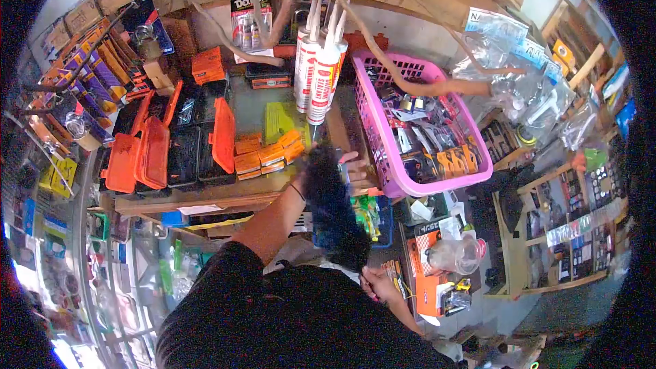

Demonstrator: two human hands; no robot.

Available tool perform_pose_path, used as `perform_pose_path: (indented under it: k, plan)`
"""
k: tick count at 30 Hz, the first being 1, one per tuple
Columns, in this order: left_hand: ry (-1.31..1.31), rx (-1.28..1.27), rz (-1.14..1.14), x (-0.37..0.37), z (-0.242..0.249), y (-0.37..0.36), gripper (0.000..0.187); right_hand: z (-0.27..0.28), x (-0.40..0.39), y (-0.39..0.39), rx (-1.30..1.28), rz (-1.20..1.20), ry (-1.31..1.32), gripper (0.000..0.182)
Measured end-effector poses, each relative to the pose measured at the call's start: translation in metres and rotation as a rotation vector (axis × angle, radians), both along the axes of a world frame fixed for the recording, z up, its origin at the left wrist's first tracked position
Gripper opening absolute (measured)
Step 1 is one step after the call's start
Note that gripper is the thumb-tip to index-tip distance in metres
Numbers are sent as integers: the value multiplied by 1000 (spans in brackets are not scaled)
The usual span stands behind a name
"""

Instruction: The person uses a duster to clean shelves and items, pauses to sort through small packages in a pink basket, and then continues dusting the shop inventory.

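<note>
A long, dark, fuzzy brush-like thing (336, 215) slants across the middle, blurred at its edges. My right hand (380, 284) is closed at its lower end, fingers curled in. Behind its upper part reaches my left hand (353, 167), a dark band round the wrist. Its fingers show apart at the right of the dark thing, beside the pink basket (404, 188); the palm is hidden. Just above, white sealant tubes (321, 85) with pointed nozzles stand upright on the counter. Small orange boxes (270, 154) are stacked left of my left hand.
Black cases with orange lids (152, 154) stand open on the left of the counter (205, 199). Packaged hardware fills the basket. Cables (403, 82) hang across the top. An orange-and-black box (427, 287) and a clear plastic container (454, 256) sit lower right, near shelves (574, 229).
</note>
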State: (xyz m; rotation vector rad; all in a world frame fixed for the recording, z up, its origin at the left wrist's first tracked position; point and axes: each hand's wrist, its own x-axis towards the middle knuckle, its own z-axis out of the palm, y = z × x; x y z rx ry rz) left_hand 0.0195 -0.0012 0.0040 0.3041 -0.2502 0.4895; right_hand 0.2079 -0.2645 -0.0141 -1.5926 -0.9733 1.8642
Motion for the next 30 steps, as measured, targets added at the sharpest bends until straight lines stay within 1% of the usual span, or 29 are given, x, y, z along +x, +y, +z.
perform_pose_path:
  k: [1, 2, 3, 4, 5, 6, 7, 8, 9, 10, 12, 13, 14, 15, 16, 17, 18, 19, 20, 22, 23, 24, 25, 26, 27, 28, 29, 30]
  plan:
    - [126, -85, 52, -2, 5, -3, 71, -6, 3, 1, -3, -78, 81, 43]
    - [122, -72, 139, -5, 16, -10, 72, -13, 6, 1, -9, -157, 165, 43]
    - [211, -145, 183, -5, 20, -11, 72, -19, 9, 1, -81, -182, 263, 43]
    - [303, -218, 225, -3, 22, -10, 73, -14, 6, 2, -82, -182, 263, 43]
    - [364, -233, 239, -3, 27, -10, 73, -3, 0, 3, -49, -92, 135, 43]
    - [140, -36, 118, -6, 19, -12, 73, 3, -4, 4, -15, -5, 8, 43]
    - [80, -81, 53, -2, 4, -5, 74, -2, -2, 3, -12, -7, 7, 43]
    - [18, -124, -10, 0, 8, -4, 75, -9, 1, 3, -9, -56, 43, 42]
    - [53, -11, 88, -4, 9, -9, 75, -14, 4, 3, -6, -102, 79, 42]
    - [139, -43, 179, -5, 14, -11, 74, -10, 2, 5, -6, -100, 78, 42]
    - [277, -223, 220, -3, 25, -12, 74, 0, -6, 5, -27, -141, 168, 41]
    - [234, -189, 171, -5, 23, -13, 73, 0, -10, 4, -16, -85, 106, 41]
    - [190, -151, 121, -6, 18, -11, 73, -2, -8, 4, -12, -85, 107, 41]
    - [56, -56, 36, 0, -6, 2, 85, -6, -5, 3, 6, -50, 111, 41]
    - [55, -50, 38, 0, -3, 1, 85, -7, -3, 4, 25, -14, 114, 41]
    - [155, -104, 152, 0, -1, -1, 83, -7, -3, 6, 30, -11, 113, 41]
    - [256, -162, 267, -1, 0, -3, 81, -7, -5, 7, -24, -99, 151, 41]
    - [284, -251, 253, -3, 19, -8, 75, -6, -5, 7, -80, -188, 188, 41]
    - [283, -253, 254, -4, 17, -9, 75, -4, -5, 7, -82, -187, 187, 41]
    - [148, -121, 132, -7, 14, -8, 69, 0, -4, 9, -2, 18, 10, 42]
    - [124, -54, 124, -3, 9, -6, 65, 0, -2, 9, 2, 18, 7, 42]
    - [99, 13, 118, 0, 4, -3, 61, -1, -1, 9, -9, -60, 51, 43]
    - [93, -20, 165, 1, -1, -1, 61, -2, -1, 10, -22, -137, 95, 43]
    - [86, -55, 212, -2, 13, -7, 61, -3, -1, 11, -20, -131, 92, 43]
    - [210, -167, 218, -2, 22, -6, 63, -3, 0, 11, 1, -119, 75, 44]
    - [208, -169, 222, -2, 23, -9, 63, -4, 0, 12, 22, -108, 60, 44]
    - [138, -129, 229, -3, 23, -13, 65, -3, -1, 12, 50, -36, 11, 44]
    - [69, -89, 234, -4, 23, -14, 67, -4, 0, 11, 51, -37, 12, 44]
